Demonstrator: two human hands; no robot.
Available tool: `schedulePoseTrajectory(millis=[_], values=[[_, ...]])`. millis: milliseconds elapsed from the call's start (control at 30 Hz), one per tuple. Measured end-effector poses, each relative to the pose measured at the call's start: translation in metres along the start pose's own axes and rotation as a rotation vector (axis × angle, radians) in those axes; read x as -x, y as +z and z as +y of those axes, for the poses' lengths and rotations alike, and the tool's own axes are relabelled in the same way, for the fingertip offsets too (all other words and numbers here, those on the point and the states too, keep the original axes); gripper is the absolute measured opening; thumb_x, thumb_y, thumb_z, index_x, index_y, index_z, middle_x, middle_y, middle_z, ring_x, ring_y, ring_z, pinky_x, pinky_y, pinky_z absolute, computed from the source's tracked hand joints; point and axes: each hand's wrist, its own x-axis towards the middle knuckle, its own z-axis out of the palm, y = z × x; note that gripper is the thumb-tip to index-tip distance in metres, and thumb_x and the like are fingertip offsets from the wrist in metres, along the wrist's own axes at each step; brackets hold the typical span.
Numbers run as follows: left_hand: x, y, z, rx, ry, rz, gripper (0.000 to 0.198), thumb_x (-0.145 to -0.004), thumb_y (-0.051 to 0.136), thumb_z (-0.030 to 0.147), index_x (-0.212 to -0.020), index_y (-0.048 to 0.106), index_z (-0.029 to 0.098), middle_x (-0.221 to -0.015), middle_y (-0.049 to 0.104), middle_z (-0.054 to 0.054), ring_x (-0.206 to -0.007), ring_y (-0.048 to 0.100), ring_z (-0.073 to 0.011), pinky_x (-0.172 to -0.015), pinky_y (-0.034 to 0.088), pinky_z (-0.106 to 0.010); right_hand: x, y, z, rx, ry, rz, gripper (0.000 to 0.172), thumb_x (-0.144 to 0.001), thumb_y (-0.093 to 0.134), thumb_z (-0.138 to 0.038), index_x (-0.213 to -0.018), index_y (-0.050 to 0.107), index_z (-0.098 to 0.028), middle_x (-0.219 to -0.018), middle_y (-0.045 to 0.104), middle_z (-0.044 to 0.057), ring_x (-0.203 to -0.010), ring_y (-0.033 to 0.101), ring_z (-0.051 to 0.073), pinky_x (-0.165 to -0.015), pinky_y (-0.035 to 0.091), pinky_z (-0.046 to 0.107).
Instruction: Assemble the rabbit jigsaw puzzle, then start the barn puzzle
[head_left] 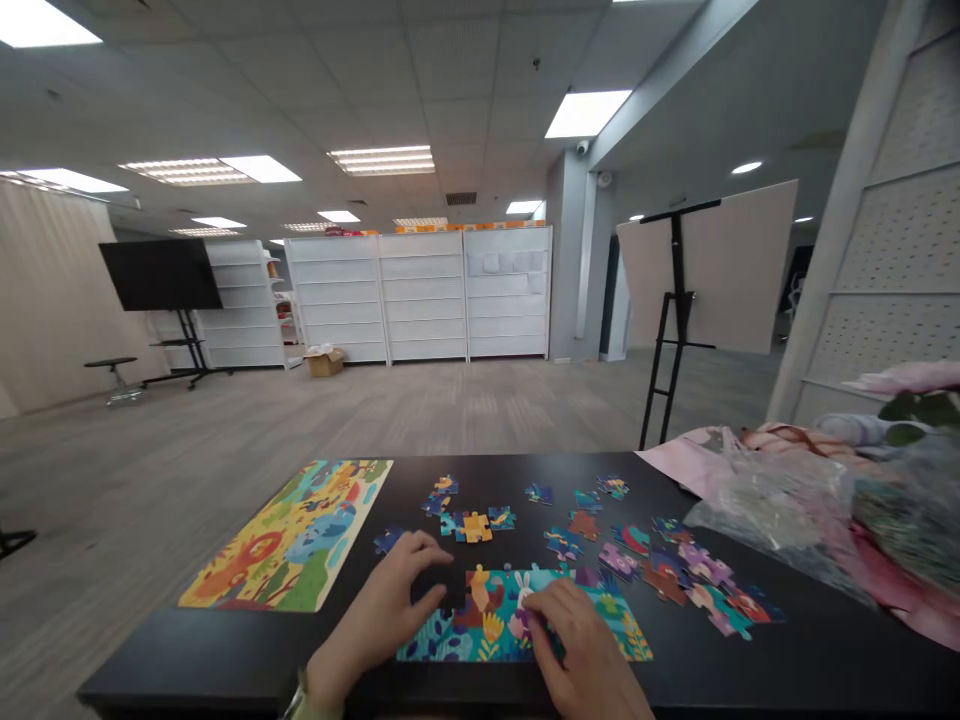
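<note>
A partly assembled jigsaw puzzle [491, 632] with a white rabbit and blue-green plants lies at the near edge of the black table. My left hand [397, 600] is over its left end, with thumb and fingers curved apart and nothing visible between them. On the rabbit's part rests my right hand [574, 635], fingertips touching the puzzle surface and thumb a little apart. Beyond my left hand lie joined puzzle pieces [475, 527] in yellow and blue. Several loose pieces, among them a purple puzzle piece [618, 561] and a brown puzzle piece [664, 582], are scattered to the right.
A colourful animal picture sheet [300, 540] lies on the table's left side. Wrapped bouquets in clear plastic [780, 500] crowd the right edge. Past the table stand an easel with a board [709, 265], white shelves [424, 295] and a screen on a stand [161, 277].
</note>
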Motion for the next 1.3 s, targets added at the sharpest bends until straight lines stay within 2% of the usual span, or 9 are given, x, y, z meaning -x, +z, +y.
schedulePoseTrajectory(millis=[100, 167, 267, 500, 600, 667, 767, 900, 1300], values=[[-0.051, 0.011, -0.003, -0.019, 0.032, -0.031, 0.038, -0.085, 0.063, 0.015, -0.122, 0.064, 0.024, -0.127, 0.064, -0.007, -0.12, 0.057, -0.0259, -0.108, 0.042, -0.041, 0.0, 0.001, 0.001, -0.012, 0.0, 0.014, 0.016, -0.097, 0.048, -0.015, -0.098, 0.062, -0.023, -0.095, 0.068, 0.005, -0.092, 0.064, 0.023, -0.083, 0.051, 0.037], [-0.079, 0.022, -0.01, -0.01, 0.044, -0.072, 0.041, -0.078, 0.074, 0.019, -0.118, 0.068, 0.023, -0.129, 0.066, -0.008, -0.121, 0.057, -0.0288, -0.11, 0.039, -0.042, 0.001, 0.002, 0.005, -0.028, -0.012, 0.042, 0.017, -0.097, 0.047, -0.013, -0.098, 0.061, -0.023, -0.094, 0.068, 0.005, -0.09, 0.064, 0.022, -0.082, 0.051, 0.035], [-0.096, 0.037, -0.021, 0.026, 0.038, -0.124, 0.039, -0.074, 0.079, 0.024, -0.112, 0.073, 0.023, -0.117, 0.073, -0.007, -0.112, 0.062, -0.03, -0.103, 0.044, -0.04, 0.001, 0.004, 0.009, -0.06, -0.037, 0.073, 0.018, -0.096, 0.047, -0.011, -0.097, 0.06, -0.023, -0.091, 0.068, 0.003, -0.087, 0.064, 0.021, -0.08, 0.051, 0.033], [-0.084, 0.041, -0.047, 0.28, -0.07, -0.063, 0.027, -0.098, 0.054, 0.037, -0.114, 0.074, 0.027, -0.118, 0.075, -0.003, -0.111, 0.065, -0.0256, -0.102, 0.044, -0.036, -0.001, 0.003, 0.008, -0.123, 0.022, 0.057, 0.017, -0.098, 0.047, -0.015, -0.099, 0.061, -0.023, -0.093, 0.068, 0.004, -0.09, 0.063, 0.021, -0.082, 0.051, 0.033], [-0.089, 0.043, -0.063, 0.433, -0.154, 0.024, 0.03, -0.101, 0.053, 0.04, -0.117, 0.07, 0.022, -0.12, 0.072, -0.007, -0.112, 0.064, -0.0252, -0.102, 0.046, -0.039, -0.001, 0.003, 0.008, -0.137, 0.049, 0.043, 0.016, -0.098, 0.048, -0.017, -0.099, 0.062, -0.023, -0.094, 0.068, 0.004, -0.091, 0.064, 0.021, -0.083, 0.051, 0.033], [-0.094, 0.046, -0.072, 0.548, -0.217, 0.054, 0.034, -0.101, 0.054, 0.042, -0.124, 0.064, 0.019, -0.118, 0.07, -0.008, -0.103, 0.067, -0.0233, -0.093, 0.053, -0.041, 0.0, 0.003, 0.008, -0.136, 0.064, 0.04, 0.015, -0.098, 0.048, -0.019, -0.099, 0.063, -0.024, -0.095, 0.069, 0.004, -0.091, 0.064, 0.021, -0.084, 0.051, 0.033], [-0.098, 0.053, -0.082, 0.71, -0.296, 0.045, 0.037, -0.1, 0.058, 0.043, -0.128, 0.058, 0.017, -0.112, 0.068, -0.007, -0.089, 0.069, -0.0192, -0.078, 0.059, -0.038, 0.0, 0.003, 0.009, -0.128, 0.083, 0.034, 0.016, -0.098, 0.048, -0.02, -0.097, 0.064, -0.023, -0.095, 0.069, 0.004, -0.093, 0.064, 0.021, -0.086, 0.05, 0.034], [-0.098, 0.055, -0.087, 0.838, -0.354, 0.037, 0.035, -0.1, 0.059, 0.039, -0.127, 0.058, 0.017, -0.112, 0.067, -0.007, -0.086, 0.069, -0.0178, -0.073, 0.06, -0.035, 0.001, 0.003, 0.008, -0.119, 0.102, 0.025, 0.018, -0.099, 0.047, -0.021, -0.099, 0.065, -0.023, -0.096, 0.069, 0.005, -0.092, 0.064, 0.022, -0.086, 0.05, 0.034], [-0.091, 0.046, -0.08, 0.871, -0.219, -0.019, 0.024, -0.098, 0.065, 0.033, -0.114, 0.065, 0.015, -0.105, 0.069, -0.004, -0.085, 0.069, -0.0173, -0.076, 0.06, -0.035, 0.0, 0.003, 0.006, -0.069, 0.113, 0.026, 0.019, -0.099, 0.047, -0.023, -0.095, 0.065, -0.024, -0.091, 0.069, 0.004, -0.088, 0.065, 0.022, -0.08, 0.051, 0.033]])
